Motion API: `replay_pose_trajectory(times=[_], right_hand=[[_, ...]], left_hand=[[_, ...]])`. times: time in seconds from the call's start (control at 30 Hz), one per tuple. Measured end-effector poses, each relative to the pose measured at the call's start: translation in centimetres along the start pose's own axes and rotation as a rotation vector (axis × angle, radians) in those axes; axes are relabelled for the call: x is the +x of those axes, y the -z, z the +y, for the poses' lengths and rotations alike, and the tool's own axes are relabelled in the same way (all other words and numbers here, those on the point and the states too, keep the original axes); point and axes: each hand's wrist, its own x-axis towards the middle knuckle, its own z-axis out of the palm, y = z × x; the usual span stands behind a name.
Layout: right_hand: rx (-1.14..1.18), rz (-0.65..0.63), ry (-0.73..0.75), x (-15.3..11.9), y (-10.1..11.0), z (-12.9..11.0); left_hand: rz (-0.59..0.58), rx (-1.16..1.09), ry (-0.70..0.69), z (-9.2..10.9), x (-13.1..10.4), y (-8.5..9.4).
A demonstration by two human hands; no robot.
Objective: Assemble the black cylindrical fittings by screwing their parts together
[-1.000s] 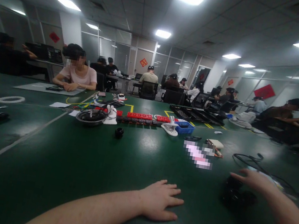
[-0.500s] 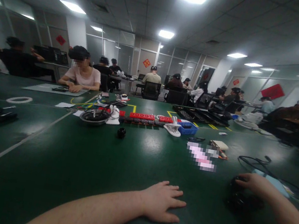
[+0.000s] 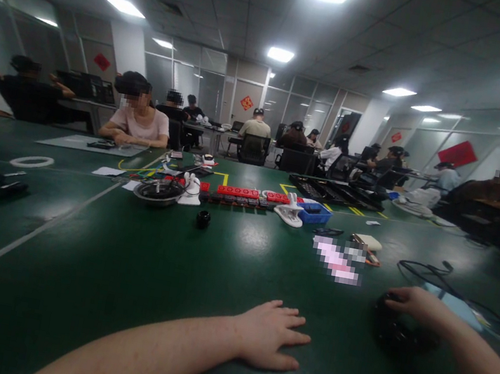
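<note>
My left hand (image 3: 272, 336) lies flat on the green table (image 3: 170, 257), palm down, fingers spread, holding nothing. Over at the right, my right hand (image 3: 411, 300) has its fingers closed on a round black object (image 3: 387, 303). Just below that hand are more dark, glossy objects (image 3: 398, 335), whose shapes are hard to make out. A light blue item (image 3: 456, 307) lies beyond my right wrist. A small black round object (image 3: 203, 219) stands by itself near the table's middle.
Black cable (image 3: 429, 268) curls at the right. Across the table are a metal bowl (image 3: 158, 191), white clamps (image 3: 290, 210), red power strips (image 3: 238, 191), a blue basket (image 3: 315, 213) and black trays (image 3: 336, 193). A person (image 3: 139, 119) sits at the far left side.
My right hand has moved slightly left with the round black object in its fingers. My left hand has stayed in place.
</note>
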Motion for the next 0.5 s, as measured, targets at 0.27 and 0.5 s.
replay_pose_trajectory(times=[0.27, 0.5], right_hand=[[0.054, -0.379, 0.194, -0.4, 0.1, -5.9], [0.031, -0.446, 0.416, -2.2, 0.6, -13.5]], left_hand=[[0.006, 0.013, 0.001, 0.0, -0.1, -0.1], [0.023, 0.034, -0.004, -0.1, 0.0, -0.4]])
